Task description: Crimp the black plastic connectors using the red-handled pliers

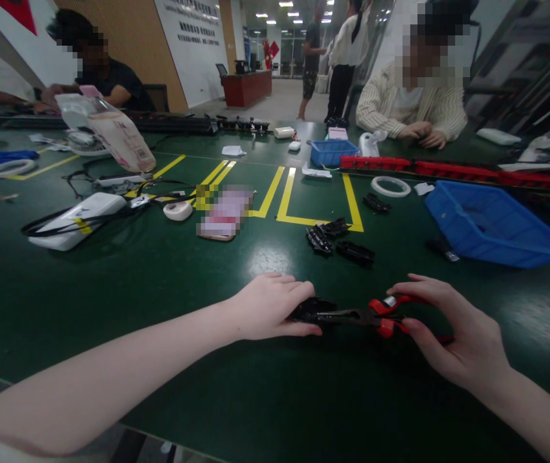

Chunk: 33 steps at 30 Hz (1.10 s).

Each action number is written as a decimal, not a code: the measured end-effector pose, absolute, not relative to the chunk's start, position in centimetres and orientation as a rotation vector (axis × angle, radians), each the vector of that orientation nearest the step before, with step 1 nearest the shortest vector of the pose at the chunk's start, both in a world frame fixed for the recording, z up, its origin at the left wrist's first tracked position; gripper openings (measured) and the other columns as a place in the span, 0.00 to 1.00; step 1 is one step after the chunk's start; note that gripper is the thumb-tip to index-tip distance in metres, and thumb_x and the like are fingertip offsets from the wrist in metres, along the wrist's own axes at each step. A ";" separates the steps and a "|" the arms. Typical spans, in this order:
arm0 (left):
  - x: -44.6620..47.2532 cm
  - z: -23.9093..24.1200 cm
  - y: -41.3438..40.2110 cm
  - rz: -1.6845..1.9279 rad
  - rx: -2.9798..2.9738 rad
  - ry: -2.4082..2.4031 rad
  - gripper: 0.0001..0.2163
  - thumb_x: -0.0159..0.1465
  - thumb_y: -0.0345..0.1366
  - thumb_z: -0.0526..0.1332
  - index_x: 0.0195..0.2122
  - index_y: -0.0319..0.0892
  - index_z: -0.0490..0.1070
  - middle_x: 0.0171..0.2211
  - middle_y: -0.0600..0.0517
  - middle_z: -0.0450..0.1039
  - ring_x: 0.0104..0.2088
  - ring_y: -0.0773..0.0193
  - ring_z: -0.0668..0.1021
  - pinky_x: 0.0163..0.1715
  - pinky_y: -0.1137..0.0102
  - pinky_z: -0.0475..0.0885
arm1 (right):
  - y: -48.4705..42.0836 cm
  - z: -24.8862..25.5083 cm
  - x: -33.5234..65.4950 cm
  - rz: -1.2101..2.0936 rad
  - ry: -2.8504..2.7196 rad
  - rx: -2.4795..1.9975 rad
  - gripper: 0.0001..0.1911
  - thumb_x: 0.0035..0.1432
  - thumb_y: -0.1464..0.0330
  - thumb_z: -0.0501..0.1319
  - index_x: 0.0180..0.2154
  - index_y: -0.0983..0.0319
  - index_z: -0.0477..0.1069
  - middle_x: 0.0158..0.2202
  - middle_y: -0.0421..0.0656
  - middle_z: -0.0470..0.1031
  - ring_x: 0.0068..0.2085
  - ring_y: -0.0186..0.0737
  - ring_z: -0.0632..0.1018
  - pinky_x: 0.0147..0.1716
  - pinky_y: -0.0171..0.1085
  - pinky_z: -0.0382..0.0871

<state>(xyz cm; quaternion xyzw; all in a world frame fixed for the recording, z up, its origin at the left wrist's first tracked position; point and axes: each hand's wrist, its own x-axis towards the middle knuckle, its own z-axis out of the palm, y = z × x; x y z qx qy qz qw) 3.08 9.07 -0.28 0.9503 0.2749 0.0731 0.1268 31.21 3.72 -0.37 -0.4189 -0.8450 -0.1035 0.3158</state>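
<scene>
Near the front of the green table, my left hand [275,305] is closed around a black plastic part [314,310], whose left portion is hidden by the fingers. My right hand [462,331] grips the red handles of long-nose pliers [361,316]. The pliers' dark jaws point left and reach the black part; whether they clamp it I cannot tell. Beyond my hands lie several similar black plastic parts [320,239] on the tabletop.
A blue bin [501,225] lies tilted at the right. To the left are a phone [224,213], a white power bank [76,222] with black cables, and a plastic bag [123,138]. Red strips [458,172] run along the far side. A person [412,109] sits opposite.
</scene>
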 end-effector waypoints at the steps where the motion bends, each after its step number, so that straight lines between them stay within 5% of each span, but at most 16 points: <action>1: 3.1 -0.3 9.1 0.210 2.762 0.804 0.19 0.63 0.54 0.58 0.40 0.41 0.66 0.32 0.53 0.73 0.32 0.62 0.76 0.30 0.70 0.66 | 3.7 -0.4 31.3 -0.264 -2.226 -1.105 0.11 0.61 0.65 0.55 0.45 0.59 0.65 0.36 0.47 0.77 0.42 0.49 0.79 0.39 0.46 0.76; 9: 3.2 -0.3 9.1 0.179 2.762 0.826 0.18 0.64 0.51 0.59 0.42 0.41 0.65 0.33 0.52 0.74 0.33 0.61 0.77 0.32 0.69 0.67 | 3.4 -1.7 31.6 -0.159 -2.274 -1.045 0.13 0.60 0.68 0.56 0.48 0.59 0.67 0.40 0.47 0.77 0.46 0.48 0.77 0.46 0.48 0.74; 33: 3.1 -0.5 9.2 0.215 2.764 0.816 0.18 0.63 0.52 0.59 0.41 0.42 0.65 0.32 0.54 0.74 0.32 0.63 0.77 0.32 0.70 0.67 | 3.4 -1.3 31.2 -0.091 -2.241 -1.076 0.13 0.61 0.69 0.56 0.47 0.58 0.68 0.41 0.47 0.75 0.40 0.44 0.78 0.36 0.41 0.74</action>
